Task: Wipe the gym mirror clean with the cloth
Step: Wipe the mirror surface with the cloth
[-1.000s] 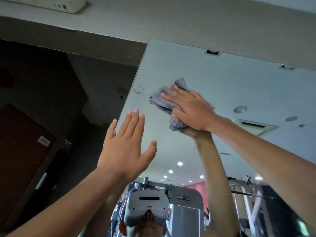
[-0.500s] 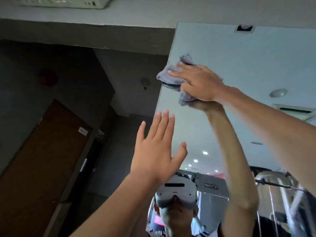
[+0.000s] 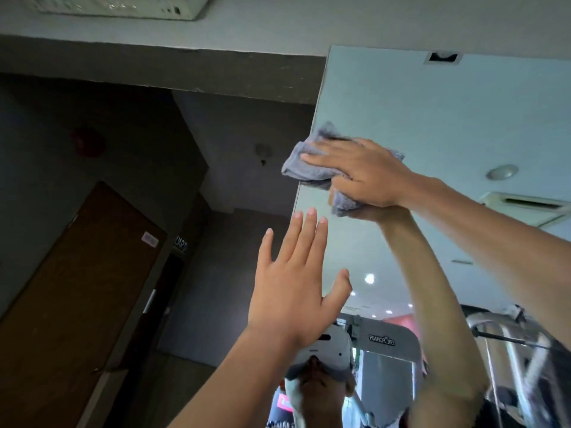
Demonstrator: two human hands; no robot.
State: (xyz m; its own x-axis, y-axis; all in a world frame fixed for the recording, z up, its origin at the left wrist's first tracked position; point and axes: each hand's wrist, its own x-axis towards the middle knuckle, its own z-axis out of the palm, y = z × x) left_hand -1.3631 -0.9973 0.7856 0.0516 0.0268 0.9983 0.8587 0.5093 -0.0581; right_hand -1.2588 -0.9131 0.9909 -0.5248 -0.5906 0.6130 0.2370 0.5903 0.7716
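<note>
Cloth [image 3: 297, 165] grey, crumpled, at mirror [image 3: 432, 118] edge | right hand [image 3: 367, 172] presses it, fingers flat | left hand [image 3: 290, 291] spread, empty

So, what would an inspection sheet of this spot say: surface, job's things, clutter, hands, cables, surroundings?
Surface: mirror, wall-mounted, reflecting ceiling lights and a gym machine.
Job's things: grey cloth, bunched, pressed against the mirror at its left edge.
Clutter: nothing seen.
Hands: right hand flat on the cloth, fingers straight; left hand raised, open, holding nothing.
Cables: nothing seen.
Surroundings: brown door to the left; white fixture on the ceiling.
</note>
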